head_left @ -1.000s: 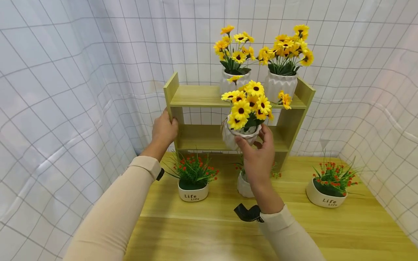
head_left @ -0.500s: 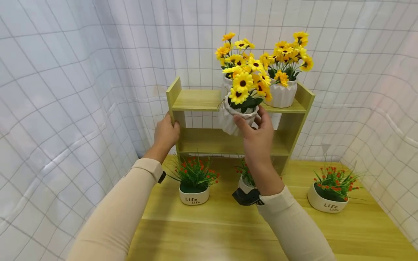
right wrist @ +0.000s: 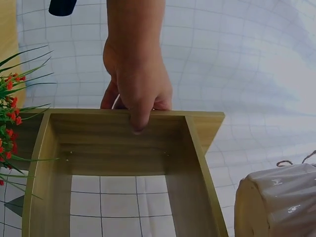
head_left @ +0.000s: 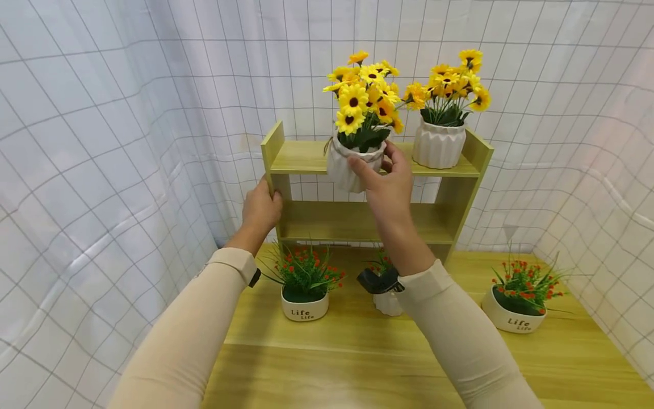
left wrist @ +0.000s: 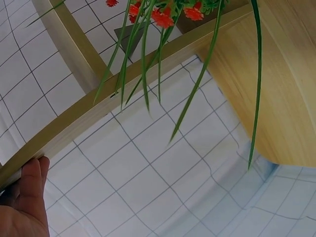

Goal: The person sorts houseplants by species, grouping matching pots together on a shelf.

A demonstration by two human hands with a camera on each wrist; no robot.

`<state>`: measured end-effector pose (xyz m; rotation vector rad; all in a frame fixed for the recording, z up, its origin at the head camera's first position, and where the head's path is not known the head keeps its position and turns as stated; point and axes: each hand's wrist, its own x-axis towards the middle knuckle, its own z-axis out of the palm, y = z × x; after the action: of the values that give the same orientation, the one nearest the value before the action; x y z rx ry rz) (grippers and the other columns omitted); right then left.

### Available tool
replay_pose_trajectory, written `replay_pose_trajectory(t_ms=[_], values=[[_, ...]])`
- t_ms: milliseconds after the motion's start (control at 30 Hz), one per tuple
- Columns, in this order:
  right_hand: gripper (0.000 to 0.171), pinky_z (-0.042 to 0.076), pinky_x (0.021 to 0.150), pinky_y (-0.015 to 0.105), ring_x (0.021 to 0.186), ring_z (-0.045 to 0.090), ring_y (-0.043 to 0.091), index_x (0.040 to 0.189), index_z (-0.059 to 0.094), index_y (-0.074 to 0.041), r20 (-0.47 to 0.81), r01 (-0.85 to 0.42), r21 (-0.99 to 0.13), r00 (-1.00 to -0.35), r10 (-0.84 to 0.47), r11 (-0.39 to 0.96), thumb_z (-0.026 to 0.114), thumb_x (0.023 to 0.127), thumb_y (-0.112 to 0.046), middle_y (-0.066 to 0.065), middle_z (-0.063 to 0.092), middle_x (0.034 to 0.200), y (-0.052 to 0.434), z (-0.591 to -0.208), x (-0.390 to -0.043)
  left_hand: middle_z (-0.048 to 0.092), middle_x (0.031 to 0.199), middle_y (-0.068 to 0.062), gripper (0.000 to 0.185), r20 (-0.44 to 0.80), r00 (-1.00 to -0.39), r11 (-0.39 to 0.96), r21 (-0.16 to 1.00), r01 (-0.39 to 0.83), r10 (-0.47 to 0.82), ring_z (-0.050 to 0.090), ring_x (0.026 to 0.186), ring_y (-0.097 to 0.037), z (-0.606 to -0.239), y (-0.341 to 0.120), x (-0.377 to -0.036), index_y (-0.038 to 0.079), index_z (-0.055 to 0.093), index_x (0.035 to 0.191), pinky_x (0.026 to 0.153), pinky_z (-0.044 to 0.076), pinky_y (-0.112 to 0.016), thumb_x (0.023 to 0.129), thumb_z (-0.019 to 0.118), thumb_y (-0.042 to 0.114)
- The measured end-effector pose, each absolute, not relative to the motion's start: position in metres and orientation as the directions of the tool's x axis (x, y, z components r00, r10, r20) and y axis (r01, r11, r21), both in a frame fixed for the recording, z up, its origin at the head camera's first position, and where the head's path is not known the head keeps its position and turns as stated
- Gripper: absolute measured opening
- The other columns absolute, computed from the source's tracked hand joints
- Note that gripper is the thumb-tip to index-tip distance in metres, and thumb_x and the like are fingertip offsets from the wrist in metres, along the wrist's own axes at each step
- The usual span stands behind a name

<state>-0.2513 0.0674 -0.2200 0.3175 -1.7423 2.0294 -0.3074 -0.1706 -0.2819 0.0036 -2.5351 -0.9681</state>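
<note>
Nearest to me, two beige sleeves reach forward over the wooden counter [head_left: 327,363]. On that counter stand a small white pot of red flowers [head_left: 304,289] lettered "Life" at the left, a second lettered pot [head_left: 515,298] at the far right, and a third white pot [head_left: 386,301] partly hidden behind my right wrist. Beyond them, my left hand [head_left: 261,209] has its grip closed on the left upright of the wooden shelf [head_left: 301,156], fingers curled round the board's edge; the right wrist view shows that hand [right wrist: 136,84] clasping the side panel from outside, and the left wrist view catches only the fingertips against the board's edge. Higher up, my right hand [head_left: 385,182] has its grip clamped on a ribbed white vase of yellow sunflowers [head_left: 352,162], thumb on the front, fingers round the far side. I see the vase held in the air at the front edge of the top board, its base slightly below board level, tilted a little to the left. Whether it touches the shelf I cannot tell. Behind it, a second sunflower vase [head_left: 439,142] stands upright at the right end of the top board. A white gridded curtain [head_left: 102,142] hangs around the whole corner.
</note>
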Motion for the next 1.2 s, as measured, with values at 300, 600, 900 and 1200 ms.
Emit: replay_pose_trajectory(t_ms=[300, 600, 900, 1200], values=[[0.067, 0.053, 0.081, 0.031, 0.101, 0.058, 0.019, 0.141, 0.053, -0.014, 0.476, -0.48, -0.877, -0.874, 0.097, -0.019, 0.083, 0.083, -0.03, 0.005, 0.06, 0.118, 0.049, -0.215, -0.268, 0.063, 0.12, -0.028, 0.038, 0.378, -0.916, 0.764, 0.628, 0.149, -0.133, 0.063, 0.104, -0.045, -0.281, -0.169, -0.308, 0.004, 0.048, 0.138, 0.081, 0.05, -0.056, 0.103, 0.046, 0.019], [0.061, 0.052, 0.088, 0.031, 0.108, 0.06, 0.014, 0.138, 0.054, -0.01, 0.492, -0.494, -0.869, -0.866, 0.083, -0.005, 0.08, 0.085, -0.027, 0.002, 0.061, 0.12, 0.037, -0.205, -0.277, 0.065, 0.114, -0.028, 0.035, 0.393, -0.909, 0.773, 0.617, 0.147, -0.141, 0.064, 0.098, -0.045, -0.28, -0.168, -0.309, 0.003, 0.049, 0.134, 0.076, 0.051, -0.056, 0.102, 0.047, 0.018], [0.058, 0.052, 0.086, 0.03, 0.108, 0.059, 0.016, 0.137, 0.054, -0.007, 0.446, -0.434, -0.894, -0.887, 0.12, 0.111, 0.077, 0.088, -0.03, 0.005, 0.061, 0.121, 0.025, -0.199, -0.285, 0.065, 0.113, -0.028, 0.034, 0.404, -0.904, 0.789, 0.598, 0.145, -0.14, 0.063, 0.1, -0.046, -0.281, -0.169, -0.31, 0.002, 0.05, 0.131, 0.078, 0.05, -0.058, 0.101, 0.045, 0.019], [0.069, 0.051, 0.089, 0.03, 0.116, 0.057, 0.02, 0.144, 0.046, -0.001, 0.474, -0.437, -0.861, -0.875, 0.1, 0.26, 0.073, 0.091, -0.035, 0.012, 0.054, 0.136, 0.012, -0.196, -0.298, 0.065, 0.115, -0.027, 0.034, 0.408, -0.902, 0.781, 0.606, 0.152, -0.14, 0.063, 0.102, -0.045, -0.283, -0.17, -0.309, 0.002, 0.051, 0.13, 0.081, 0.049, -0.058, 0.101, 0.046, 0.019]])
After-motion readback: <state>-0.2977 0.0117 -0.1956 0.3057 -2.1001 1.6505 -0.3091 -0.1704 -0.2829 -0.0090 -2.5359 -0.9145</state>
